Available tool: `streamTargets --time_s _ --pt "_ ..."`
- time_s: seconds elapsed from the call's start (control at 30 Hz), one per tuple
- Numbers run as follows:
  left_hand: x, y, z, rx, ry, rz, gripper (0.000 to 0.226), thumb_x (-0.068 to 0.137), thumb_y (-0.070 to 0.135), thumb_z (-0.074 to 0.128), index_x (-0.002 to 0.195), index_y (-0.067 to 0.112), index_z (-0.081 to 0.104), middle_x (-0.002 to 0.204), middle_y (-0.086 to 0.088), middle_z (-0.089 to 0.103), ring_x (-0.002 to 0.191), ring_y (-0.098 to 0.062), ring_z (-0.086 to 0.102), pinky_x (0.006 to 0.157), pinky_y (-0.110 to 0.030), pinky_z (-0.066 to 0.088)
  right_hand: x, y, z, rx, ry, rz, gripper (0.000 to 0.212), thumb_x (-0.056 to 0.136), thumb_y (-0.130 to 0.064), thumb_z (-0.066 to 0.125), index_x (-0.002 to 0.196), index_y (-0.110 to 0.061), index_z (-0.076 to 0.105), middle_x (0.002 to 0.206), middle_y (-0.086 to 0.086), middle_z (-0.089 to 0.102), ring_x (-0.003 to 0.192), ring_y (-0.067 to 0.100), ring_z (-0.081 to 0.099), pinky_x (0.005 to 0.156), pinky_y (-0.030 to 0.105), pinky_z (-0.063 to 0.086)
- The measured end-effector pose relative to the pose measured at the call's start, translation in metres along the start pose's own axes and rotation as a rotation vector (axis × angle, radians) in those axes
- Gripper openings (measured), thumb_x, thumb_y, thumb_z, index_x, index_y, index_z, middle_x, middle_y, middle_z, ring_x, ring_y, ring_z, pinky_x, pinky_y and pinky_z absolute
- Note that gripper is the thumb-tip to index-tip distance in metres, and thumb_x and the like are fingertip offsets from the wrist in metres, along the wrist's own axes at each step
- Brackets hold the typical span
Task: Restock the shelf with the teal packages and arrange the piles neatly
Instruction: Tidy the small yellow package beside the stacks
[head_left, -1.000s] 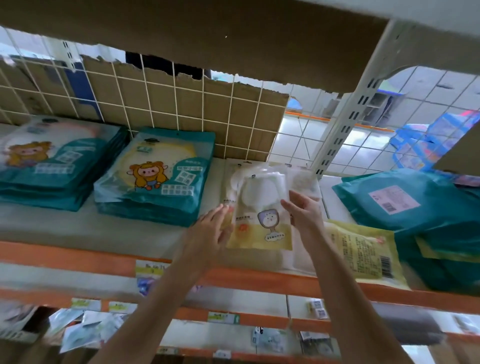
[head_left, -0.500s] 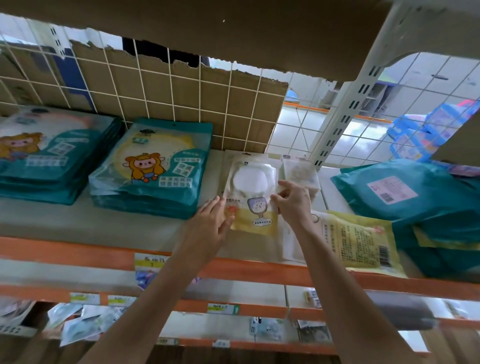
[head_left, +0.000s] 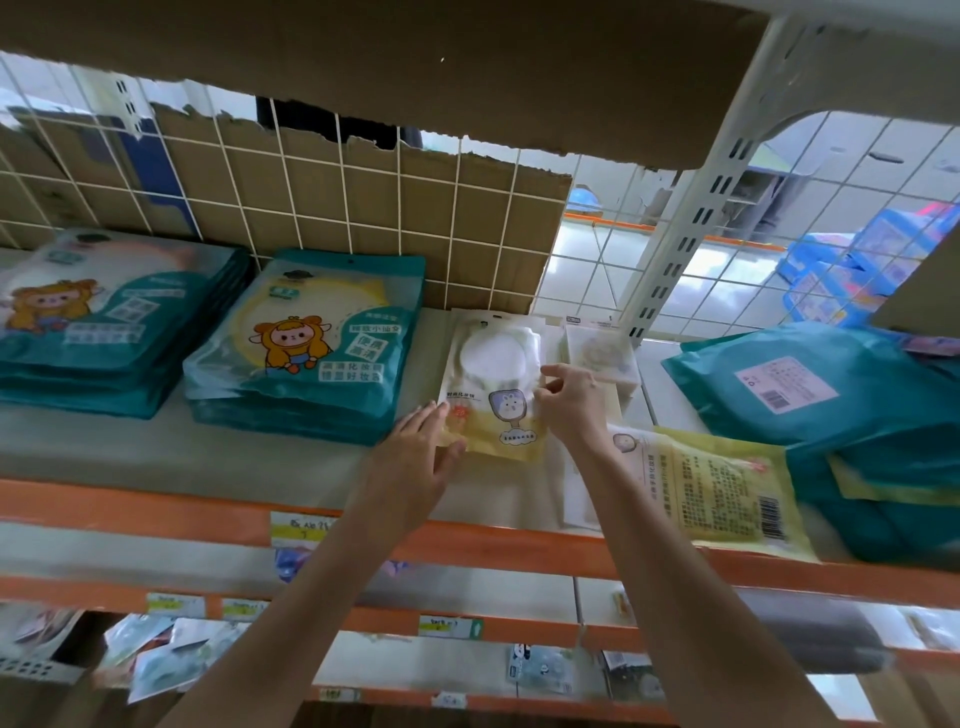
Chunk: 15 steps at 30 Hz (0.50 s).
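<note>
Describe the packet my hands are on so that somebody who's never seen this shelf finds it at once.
On the orange-edged shelf, look just right of the second teal pile from the left. The packet lies flat there, the left hand touching its left edge, the right hand pinching its right. Its neighbours are teal or show a barcode; it shows a white disc and a rabbit.

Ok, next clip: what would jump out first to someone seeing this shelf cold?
Both hands work at the centre of the shelf: the left hand lies flat against a yellow package, whose right edge the right hand pinches. To their left sit two neat piles, the far-left stack and the nearer stack. On the right sprawls a loose teal heap.
</note>
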<state>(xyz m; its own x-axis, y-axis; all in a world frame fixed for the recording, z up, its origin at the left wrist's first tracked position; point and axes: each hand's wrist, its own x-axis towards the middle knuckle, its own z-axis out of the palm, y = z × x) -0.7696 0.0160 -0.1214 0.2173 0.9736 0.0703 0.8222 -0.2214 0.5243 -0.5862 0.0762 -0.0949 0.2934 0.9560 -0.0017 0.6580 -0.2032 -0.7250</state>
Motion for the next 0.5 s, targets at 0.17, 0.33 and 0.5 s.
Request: streamTargets --time_s 0.17,0.33,0.5 --pt "0.0017 -0.0006 0.0006 0.053 -0.034 -0.015 0.062 0.096 0.048 0.030 0.148 0.017 0.018 0.155 0.001 0.020 0.143 -0.012 0.014 0.114 -0.033 0.018 0.0033 -0.0010 0.0021 -0.015 -0.017 0.004 0.038 0.088 -0.007 0.055 0.126 -0.008 0.058 0.110 0.013 0.067 0.104 0.024 0.060 0.087 0.026 0.042" --pt "0.0020 -0.0014 0.0015 0.089 -0.039 -0.014 0.067 0.095 0.047 0.041 0.149 0.017 0.015 0.156 0.002 0.017 0.143 -0.012 0.013 0.114 -0.030 0.016 0.0078 -0.0007 0.0057 -0.029 -0.017 0.007 0.037 0.089 -0.010 0.054 0.127 -0.009 0.057 0.116 0.013 0.065 0.108 0.025 0.059 0.094 0.031 0.043" --pt "0.0028 -0.0006 0.0025 0.089 -0.007 -0.014 0.064 0.096 0.042 0.042 0.149 0.017 0.016 0.155 0.002 0.019 0.143 -0.011 0.014 0.114 -0.029 0.016 0.0065 -0.0008 0.0077 -0.039 -0.003 -0.007 0.038 0.088 -0.006 0.053 0.126 -0.008 0.057 0.118 0.015 0.064 0.110 0.027 0.059 0.097 0.035 0.045"
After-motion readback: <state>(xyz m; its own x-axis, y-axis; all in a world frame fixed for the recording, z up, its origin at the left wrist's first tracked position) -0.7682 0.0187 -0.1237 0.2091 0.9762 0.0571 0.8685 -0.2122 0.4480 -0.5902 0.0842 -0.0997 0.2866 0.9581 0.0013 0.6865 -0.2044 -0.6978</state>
